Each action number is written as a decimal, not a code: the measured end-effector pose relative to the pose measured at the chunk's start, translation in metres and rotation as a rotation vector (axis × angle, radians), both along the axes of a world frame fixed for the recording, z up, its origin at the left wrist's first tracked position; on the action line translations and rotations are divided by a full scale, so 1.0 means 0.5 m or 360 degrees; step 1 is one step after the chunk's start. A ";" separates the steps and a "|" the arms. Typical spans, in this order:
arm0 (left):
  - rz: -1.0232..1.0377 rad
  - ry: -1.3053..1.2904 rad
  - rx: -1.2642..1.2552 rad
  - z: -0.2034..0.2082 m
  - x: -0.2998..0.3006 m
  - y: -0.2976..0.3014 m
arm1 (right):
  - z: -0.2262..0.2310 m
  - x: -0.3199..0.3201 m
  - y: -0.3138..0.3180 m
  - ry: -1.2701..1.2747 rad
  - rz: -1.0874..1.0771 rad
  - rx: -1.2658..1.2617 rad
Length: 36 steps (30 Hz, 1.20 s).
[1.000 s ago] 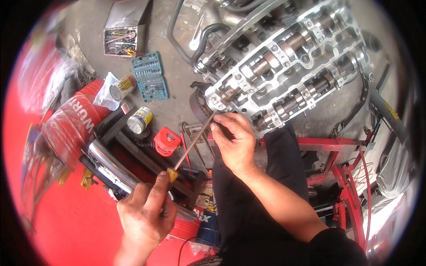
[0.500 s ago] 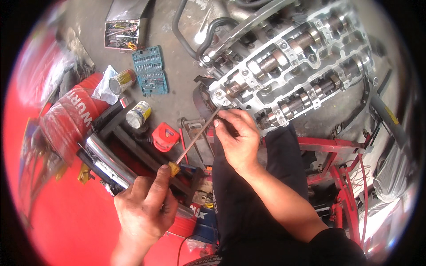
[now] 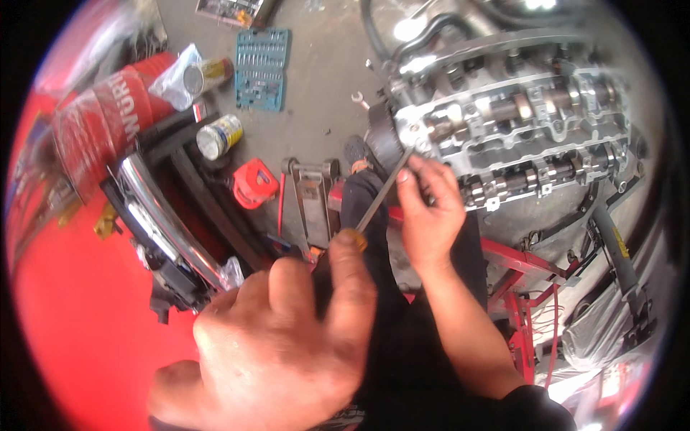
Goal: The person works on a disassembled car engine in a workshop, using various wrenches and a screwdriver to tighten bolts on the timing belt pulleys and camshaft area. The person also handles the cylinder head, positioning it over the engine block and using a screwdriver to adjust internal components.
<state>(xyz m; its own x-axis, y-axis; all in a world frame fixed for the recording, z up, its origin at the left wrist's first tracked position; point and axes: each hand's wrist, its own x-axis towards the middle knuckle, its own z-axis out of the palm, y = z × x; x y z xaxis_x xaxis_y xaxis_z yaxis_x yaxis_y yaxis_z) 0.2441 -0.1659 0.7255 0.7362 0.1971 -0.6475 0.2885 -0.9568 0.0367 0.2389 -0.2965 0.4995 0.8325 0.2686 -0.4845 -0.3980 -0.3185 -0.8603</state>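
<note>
1. Left hand [image 3: 284, 334] curls round the near end of the screwdriver [image 3: 385, 190]; right hand [image 3: 435, 215] pinches it behind the far tip.
2. Tip lies beside the cylinder head [image 3: 496, 154], at its left end; contact unclear.
3. A loose pinch could let it skid, scoring metal.

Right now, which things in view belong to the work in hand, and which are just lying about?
Seemingly in the work:
- long thin tool, left hand on its yellow handle, right hand on the shaft near the tip
- opened engine, by the tip

Apparently just lying about:
- open teal case
- red container
- yellow-labelled tin
- red drum
</note>
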 end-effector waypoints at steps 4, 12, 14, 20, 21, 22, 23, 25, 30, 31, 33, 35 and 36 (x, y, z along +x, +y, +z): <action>-0.0036 0.0038 -0.0056 0.003 0.004 0.016 | -0.013 -0.016 0.001 -0.0042 -0.0066 0.0080; -0.0070 0.0014 0.0158 -0.001 0.016 0.015 | -0.018 -0.022 0.005 -0.0132 -0.0080 0.0058; 0.0187 -0.0166 0.0094 -0.022 0.000 0.008 | -0.028 -0.022 -0.002 -0.0220 -0.0086 0.0018; 0.0457 -0.0737 -0.0383 -0.072 -0.104 0.016 | -0.029 -0.031 0.006 -0.0299 -0.0111 -0.0010; 0.0518 -0.0985 -0.0436 -0.099 -0.128 0.009 | -0.033 -0.034 0.006 -0.0289 -0.0126 -0.0028; 0.0550 -0.1254 -0.0511 -0.124 -0.136 0.022 | -0.028 -0.038 0.009 -0.0306 -0.0153 -0.0064; 0.0655 -0.1373 -0.0664 -0.137 -0.146 0.027 | -0.021 -0.042 0.019 -0.0317 -0.0210 -0.0083; 0.0668 -0.1382 -0.0793 -0.150 -0.166 0.031 | -0.015 -0.045 0.035 -0.0299 -0.0321 -0.0091; 0.0589 -0.1017 -0.1092 -0.116 -0.145 0.086 | -0.049 -0.040 0.011 -0.0415 -0.0128 -0.0275; 0.0632 -0.1073 -0.1151 -0.121 -0.144 0.094 | -0.034 -0.035 0.023 -0.0351 -0.0216 -0.0271; 0.0721 -0.1300 -0.1122 -0.132 -0.162 0.097 | -0.025 -0.035 0.039 -0.0209 -0.0398 -0.0130; 0.0642 -0.0892 -0.0761 -0.082 -0.142 0.105 | -0.026 -0.037 0.043 -0.0249 -0.0358 -0.0166; 0.0543 -0.0677 -0.0616 -0.064 -0.125 0.106 | -0.030 -0.032 0.034 -0.0274 -0.0367 -0.0201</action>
<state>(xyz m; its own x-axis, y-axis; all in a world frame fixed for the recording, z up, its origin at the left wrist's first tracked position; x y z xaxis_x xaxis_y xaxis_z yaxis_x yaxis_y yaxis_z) 0.1818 -0.1132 0.6937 0.8806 0.2758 -0.3853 0.4570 -0.7095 0.5364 0.2230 -0.2794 0.4844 0.9373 0.0102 -0.3485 -0.3237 -0.3454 -0.8809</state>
